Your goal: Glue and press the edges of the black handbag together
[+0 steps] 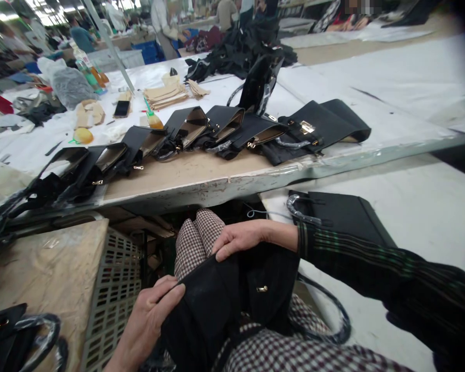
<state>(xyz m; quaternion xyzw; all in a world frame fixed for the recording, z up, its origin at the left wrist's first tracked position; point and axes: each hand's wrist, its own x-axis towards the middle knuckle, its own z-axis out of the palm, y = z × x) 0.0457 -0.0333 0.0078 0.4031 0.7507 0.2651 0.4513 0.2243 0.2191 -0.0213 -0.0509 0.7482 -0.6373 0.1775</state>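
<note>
A black handbag (213, 289) lies across my lap, with a small gold clasp (262, 289) on its dark surface and a plastic-wrapped handle (333, 305) looping out to the right. My left hand (149, 310) grips the bag's left edge, thumb on top and fingers curled over the rim. At the far upper edge, my right hand (238, 238) pinches the black material between thumb and fingers. The undersides of both grips are hidden behind the bag. Checked cloth (196, 240) covers my legs below it.
Several black bags (220, 124) stand in a row along the workbench's edge (201, 192). Another bag (344, 214) lies on the white surface at right. Bags with wrapped handles (42, 330) rest at lower left by a plastic crate (114, 284). A glue bottle (154, 120) and phone (122, 108) sit farther back.
</note>
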